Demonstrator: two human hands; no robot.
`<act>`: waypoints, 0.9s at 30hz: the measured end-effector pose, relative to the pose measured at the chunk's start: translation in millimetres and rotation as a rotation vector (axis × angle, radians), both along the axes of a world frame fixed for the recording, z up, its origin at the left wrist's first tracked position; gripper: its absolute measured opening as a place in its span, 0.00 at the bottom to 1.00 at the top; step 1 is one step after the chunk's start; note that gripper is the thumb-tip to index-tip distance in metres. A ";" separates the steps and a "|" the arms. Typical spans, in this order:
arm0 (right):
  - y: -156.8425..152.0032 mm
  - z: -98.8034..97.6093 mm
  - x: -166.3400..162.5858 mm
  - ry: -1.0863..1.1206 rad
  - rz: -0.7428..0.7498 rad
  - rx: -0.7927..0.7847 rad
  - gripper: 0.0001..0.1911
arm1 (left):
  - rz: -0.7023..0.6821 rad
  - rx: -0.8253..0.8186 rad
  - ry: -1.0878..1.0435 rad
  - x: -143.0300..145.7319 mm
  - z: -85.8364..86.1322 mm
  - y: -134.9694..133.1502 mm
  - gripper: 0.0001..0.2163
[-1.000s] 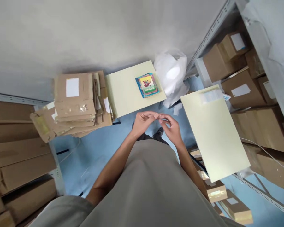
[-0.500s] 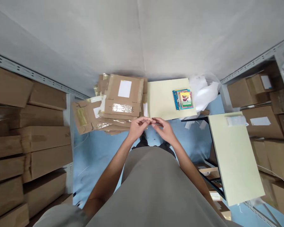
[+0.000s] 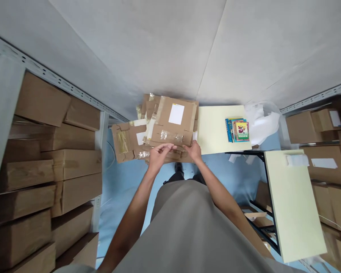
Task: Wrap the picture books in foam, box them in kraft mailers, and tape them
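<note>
My left hand (image 3: 158, 156) is closed in a pinch at the front edge of a stack of flattened cardboard boxes (image 3: 174, 123). Whatever lies between its fingertips is too small to make out. A short gap to the right, my right hand (image 3: 194, 151) also has its thumb and fingers drawn together, close to the stack's front right corner. I cannot tell what, if anything, it grips. The top flattened box bears a white label (image 3: 176, 113) and a shiny strip of clear tape (image 3: 172, 135).
A cream table top (image 3: 211, 131) carries several small colourful booklets (image 3: 238, 131), with white plastic wrap (image 3: 263, 121) beside them. Another cream table (image 3: 297, 212) stands at the right. Shelves of cardboard boxes (image 3: 76, 163) line both sides.
My hands, which met at the fingertips, have moved apart, the right one toward the stack's front right corner. The view has shifted, so the stack and tables appear farther right.
</note>
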State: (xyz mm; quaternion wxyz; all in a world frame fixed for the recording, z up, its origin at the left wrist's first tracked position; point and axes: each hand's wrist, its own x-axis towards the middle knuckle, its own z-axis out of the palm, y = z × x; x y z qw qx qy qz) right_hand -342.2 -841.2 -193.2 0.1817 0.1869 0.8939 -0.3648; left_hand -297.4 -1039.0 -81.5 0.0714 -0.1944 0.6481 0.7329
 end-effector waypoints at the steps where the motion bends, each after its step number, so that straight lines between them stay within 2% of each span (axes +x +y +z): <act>1: -1.1 -1.4 -1.6 0.006 -0.017 0.001 0.19 | 0.003 0.012 -0.005 -0.5 -3.0 -2.3 0.27; 3: -0.4 -2.8 -5.3 0.020 -0.050 -0.036 0.13 | 0.009 0.030 -0.017 -2.1 -8.5 -6.9 0.27; 5: 4.1 -2.1 -9.1 0.047 -0.076 -0.110 0.12 | 0.012 0.041 -0.028 -3.8 -13.0 -11.6 0.26; 8: 15.6 3.4 -12.3 0.138 -0.175 -0.282 0.14 | 0.017 0.041 -0.030 -6.0 -17.0 -17.8 0.24; 12: 26.8 17.4 -10.1 0.189 -0.394 -0.627 0.22 | 0.027 0.064 -0.044 -8.9 -17.6 -21.8 0.24; 15: 25.6 29.6 -7.9 0.179 -0.433 -0.775 0.30 | 0.034 0.078 -0.064 -12.8 -14.7 -21.5 0.26; 21: 36.3 57.5 -6.4 0.311 -0.470 -0.840 0.34 | 0.028 0.046 -0.045 -20.6 -0.5 -18.5 0.25; 27: 96.0 92.7 7.7 0.492 -0.579 -0.814 0.32 | -0.042 0.038 -0.013 -27.9 15.6 -7.0 0.24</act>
